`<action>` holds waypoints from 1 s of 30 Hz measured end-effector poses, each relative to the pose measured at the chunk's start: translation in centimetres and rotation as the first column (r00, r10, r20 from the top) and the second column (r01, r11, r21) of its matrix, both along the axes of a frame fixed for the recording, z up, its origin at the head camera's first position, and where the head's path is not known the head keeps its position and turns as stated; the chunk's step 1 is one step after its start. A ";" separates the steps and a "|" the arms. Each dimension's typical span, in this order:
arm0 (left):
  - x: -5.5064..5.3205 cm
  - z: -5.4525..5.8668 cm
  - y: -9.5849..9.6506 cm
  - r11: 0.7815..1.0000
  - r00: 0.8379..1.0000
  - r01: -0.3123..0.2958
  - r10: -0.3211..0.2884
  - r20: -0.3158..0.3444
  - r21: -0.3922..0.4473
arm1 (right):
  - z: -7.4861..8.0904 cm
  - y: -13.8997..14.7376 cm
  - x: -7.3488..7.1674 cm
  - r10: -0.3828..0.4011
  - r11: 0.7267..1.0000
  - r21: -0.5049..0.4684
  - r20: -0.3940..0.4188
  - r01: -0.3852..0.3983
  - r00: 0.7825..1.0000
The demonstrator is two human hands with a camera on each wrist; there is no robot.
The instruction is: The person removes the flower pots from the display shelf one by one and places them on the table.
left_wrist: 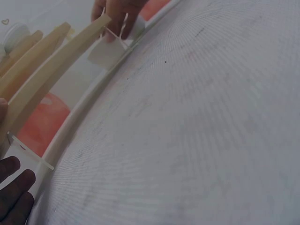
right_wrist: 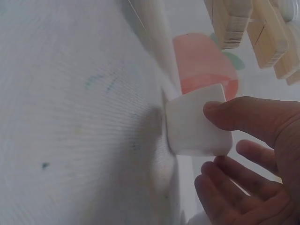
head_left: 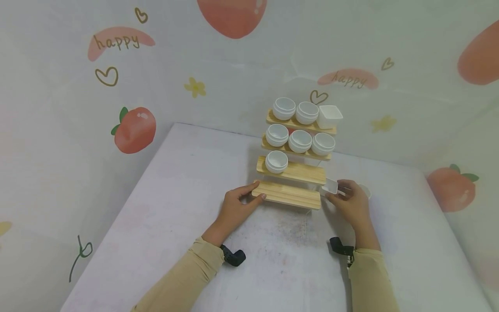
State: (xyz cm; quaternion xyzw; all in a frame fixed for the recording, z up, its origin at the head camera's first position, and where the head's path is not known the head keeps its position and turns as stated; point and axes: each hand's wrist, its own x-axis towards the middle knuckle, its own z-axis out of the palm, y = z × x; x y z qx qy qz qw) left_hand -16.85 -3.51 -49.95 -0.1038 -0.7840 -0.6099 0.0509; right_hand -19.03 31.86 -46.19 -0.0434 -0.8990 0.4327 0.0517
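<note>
The fingers of the right hand (head_left: 352, 201) are clamped on a small white square cup (head_left: 330, 186): the thumb (right_wrist: 219, 115) lies against one wall, and the other fingers bend round towards another side. The cup is upright, open side up, low down by the bench (head_left: 273, 281), just beside the right end of a tiered wooden rack and apart from its boards.

The fingers of the left hand (head_left: 235, 208) pinch the left end of the lowest board (head_left: 286, 195), the thumb at its front edge and the index finger towards the back edge; in the left wrist view the remaining fingers hang below the board.

Above that, the third board (head_left: 304, 172) bears one white round bowl (head_left: 276, 162) at its left end. The second board (head_left: 296, 154) carries three round bowls in a row, and the top board (head_left: 297, 126) two round bowls with another square cup (head_left: 329, 116) to their right. A pale round object (head_left: 365, 191), mostly hidden, sits behind the right hand.

Further out, each wrist wears a black device below a tan sleeve (head_left: 372, 277). Behind the bench stands a pale wall (head_left: 249, 86) printed with red fruit, hearts, yellow flowers and the word "happy".
</note>
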 end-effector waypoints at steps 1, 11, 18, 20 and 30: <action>0.0 0.0 0.0 1.000 1.000 0.001 -0.001 -0.002 0.004 | 0.1 0.0 0.0 -0.002 1.000 0.007 -0.003 0.002 1.000; -0.1 -0.2 0.0 1.000 1.000 0.005 -0.005 -0.009 0.012 | 1.1 -0.2 0.2 -0.012 0.998 0.064 -0.063 0.016 0.998; -0.1 -0.3 -0.1 1.000 1.000 0.005 -0.005 -0.012 0.015 | 1.6 -0.5 0.3 -0.027 0.996 0.086 -0.100 0.036 0.995; -0.1 -0.4 -0.1 1.000 1.000 0.003 -0.003 -0.015 0.013 | 1.7 -0.6 0.3 -0.027 0.995 0.096 -0.110 0.038 0.994; -0.2 -0.4 0.0 1.000 1.000 -0.003 0.003 -0.017 0.001 | 2.7 -1.5 0.7 -0.031 0.995 0.092 -0.180 0.049 0.983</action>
